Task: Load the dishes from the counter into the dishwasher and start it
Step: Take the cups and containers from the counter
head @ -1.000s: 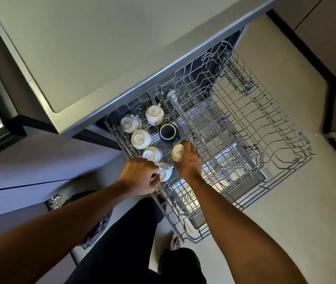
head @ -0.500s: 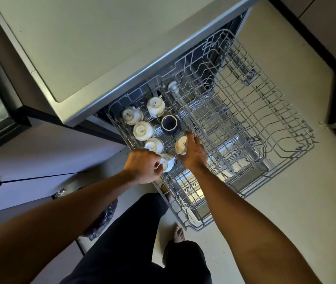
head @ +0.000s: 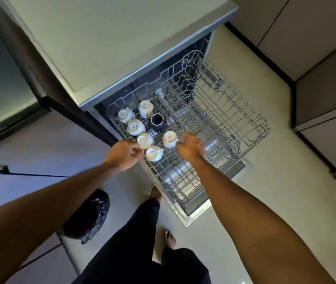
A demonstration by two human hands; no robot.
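Observation:
The dishwasher's upper rack (head: 245, 111) is pulled out over the open door. Several white cups stand upside down in its left side beside a dark blue mug (head: 157, 121). My left hand (head: 123, 155) has curled fingers that pinch the left edge of the nearest white cup (head: 154, 153), just below another white cup (head: 145, 140). My right hand (head: 191, 148) pinches the handle side of a white cup with a red mark (head: 169, 138). The right half of the rack holds nothing.
The counter top (head: 111, 37) overhangs the dishwasher. The lower rack (head: 185, 181) and the open door (head: 191, 214) lie beneath the upper rack. A dark plastic bag (head: 89, 218) sits on the floor to the left. My feet stand close to the door. Cabinets line the right wall.
Both hands have drawn back a little toward me, so the nearest cup and the red-marked cup show more fully. The view has shifted back and the rack sits lower in it.

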